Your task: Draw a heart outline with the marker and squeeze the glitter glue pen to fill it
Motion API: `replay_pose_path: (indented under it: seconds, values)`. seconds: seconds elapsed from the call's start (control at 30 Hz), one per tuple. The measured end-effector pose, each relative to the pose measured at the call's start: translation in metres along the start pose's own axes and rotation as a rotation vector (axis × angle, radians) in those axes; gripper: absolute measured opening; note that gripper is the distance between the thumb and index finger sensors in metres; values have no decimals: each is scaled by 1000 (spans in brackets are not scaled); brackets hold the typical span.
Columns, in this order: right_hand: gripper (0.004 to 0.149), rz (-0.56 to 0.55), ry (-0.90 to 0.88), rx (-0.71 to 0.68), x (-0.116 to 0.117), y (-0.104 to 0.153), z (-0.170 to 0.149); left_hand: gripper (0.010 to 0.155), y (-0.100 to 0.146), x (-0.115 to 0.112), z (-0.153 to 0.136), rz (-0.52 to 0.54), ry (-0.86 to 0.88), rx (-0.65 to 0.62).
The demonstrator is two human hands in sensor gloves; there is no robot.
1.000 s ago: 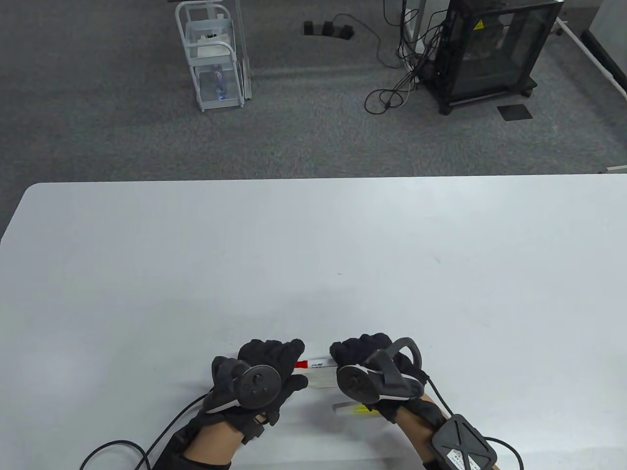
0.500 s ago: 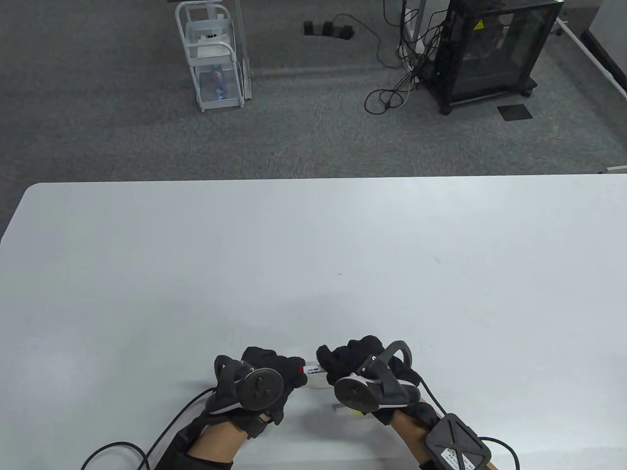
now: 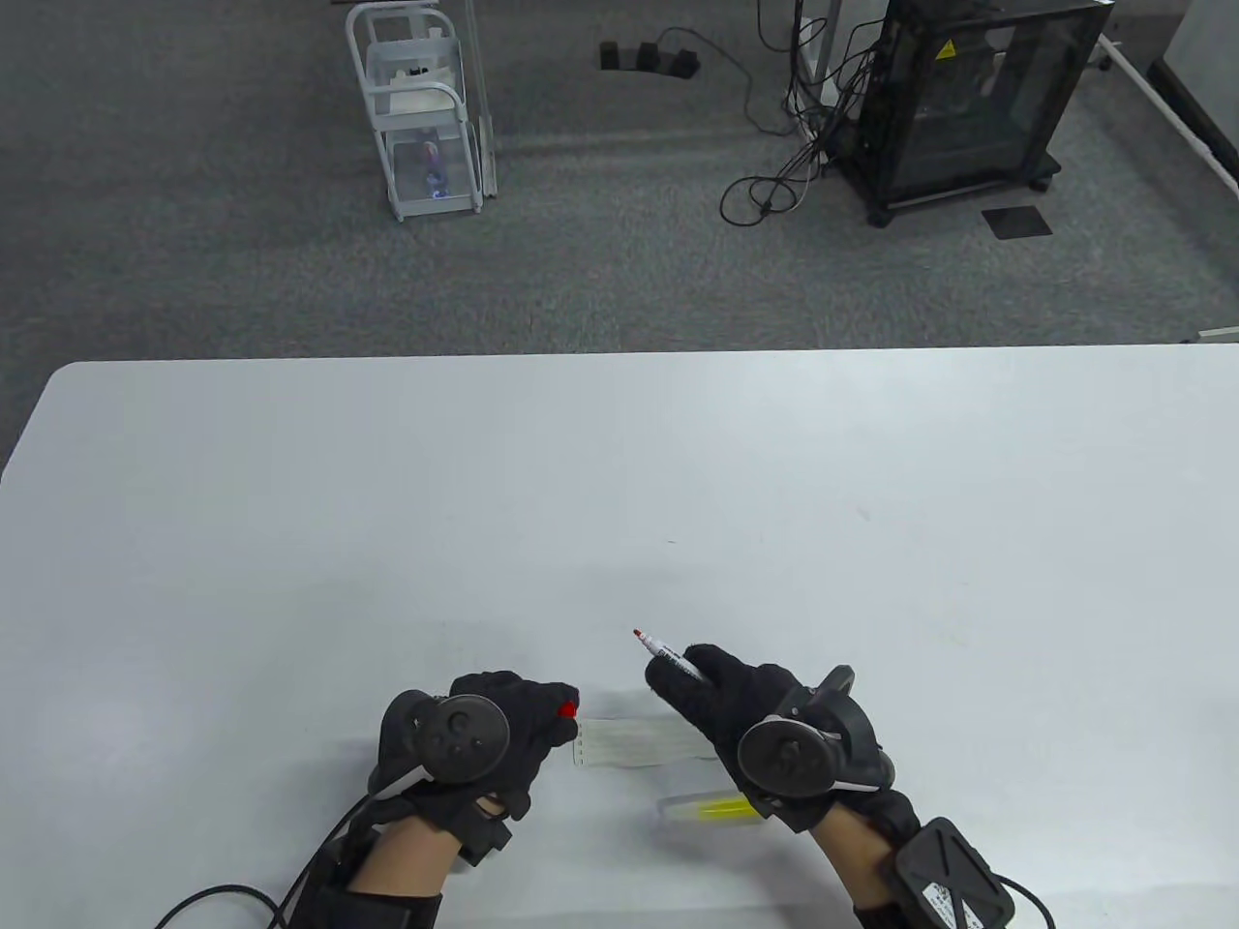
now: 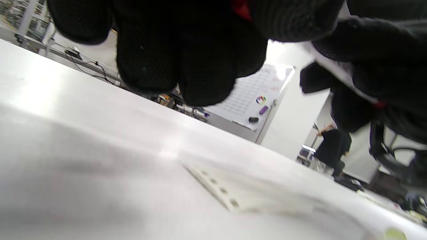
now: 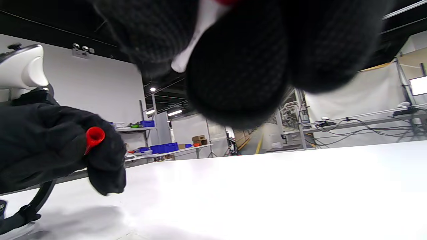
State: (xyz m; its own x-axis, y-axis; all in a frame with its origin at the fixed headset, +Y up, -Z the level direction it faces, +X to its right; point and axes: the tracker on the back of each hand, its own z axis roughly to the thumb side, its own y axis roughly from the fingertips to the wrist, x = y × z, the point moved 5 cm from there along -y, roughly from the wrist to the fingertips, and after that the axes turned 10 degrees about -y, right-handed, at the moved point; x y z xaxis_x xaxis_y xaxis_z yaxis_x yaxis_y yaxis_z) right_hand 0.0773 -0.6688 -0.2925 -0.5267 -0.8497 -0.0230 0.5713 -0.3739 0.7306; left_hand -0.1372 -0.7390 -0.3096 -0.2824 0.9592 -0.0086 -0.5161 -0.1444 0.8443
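Observation:
My right hand (image 3: 689, 680) grips a white marker (image 3: 666, 655) low in the table view, its bare red tip pointing up-left above the table. The marker's white barrel (image 5: 196, 32) shows between the fingers in the right wrist view. My left hand (image 3: 550, 721) pinches the red cap (image 3: 568, 708), which also shows in the right wrist view as the cap (image 5: 94, 136). A small white paper slip (image 3: 629, 743) lies flat between the hands. A clear glitter glue pen (image 3: 711, 808) with yellow inside lies on the table under my right wrist.
The white table (image 3: 619, 484) stretches far ahead and to both sides. Glove cables trail off the front edge by each wrist. On the floor beyond stand a white wire rack (image 3: 421, 106) and a black cabinet (image 3: 968, 97).
The hands pulled apart and the red cap came off the marker. The cap stayed in my left hand; my right hand swung the marker up so its tip shows.

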Motion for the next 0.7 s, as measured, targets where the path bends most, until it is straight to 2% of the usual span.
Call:
replay_pose_path:
  seconds: [0.07, 0.13, 0.17, 0.23, 0.3, 0.33, 0.4, 0.43, 0.53, 0.6, 0.67, 0.7]
  values:
    - [44, -66, -11, 51, -4, 0, -9, 49, -1, -6, 6, -42, -16, -29]
    - [48, -86, -208, 159, -4, 0, -28, 49, -3, -13, 16, -95, -73, -68]
    - [58, -72, -335, 189, -2, 0, -36, 49, -3, -16, 20, -112, -99, -83]
    - [69, 28, -656, 212, 10, 0, -47, 49, -4, -20, 29, -141, -136, -107]
    - [81, 67, -771, 235, 15, 0, -50, 49, -5, -24, 34, -161, -151, -120]
    - [81, 48, -731, 237, 13, 0, -51, 49, -5, -26, 37, -170, -157, -128]
    - [66, -45, -564, 236, 5, -2, -54, 49, -5, -30, 41, -193, -201, -138]
    - [63, -58, -573, 248, 5, -2, -54, 49, -6, -32, 42, -195, -212, -139]
    - [52, -2, -756, 316, 22, -4, -57, 49, -7, -36, 42, -233, -242, -128]
    - [56, 43, -721, 320, 30, -7, -56, 49, -7, -39, 42, -261, -258, -127]
    - [69, 76, -664, 339, 37, -11, -58, 48, -8, -47, 41, -331, -292, -124]
    - [69, 94, -666, 356, 41, -14, -60, 48, -9, -48, 41, -336, -294, -124]
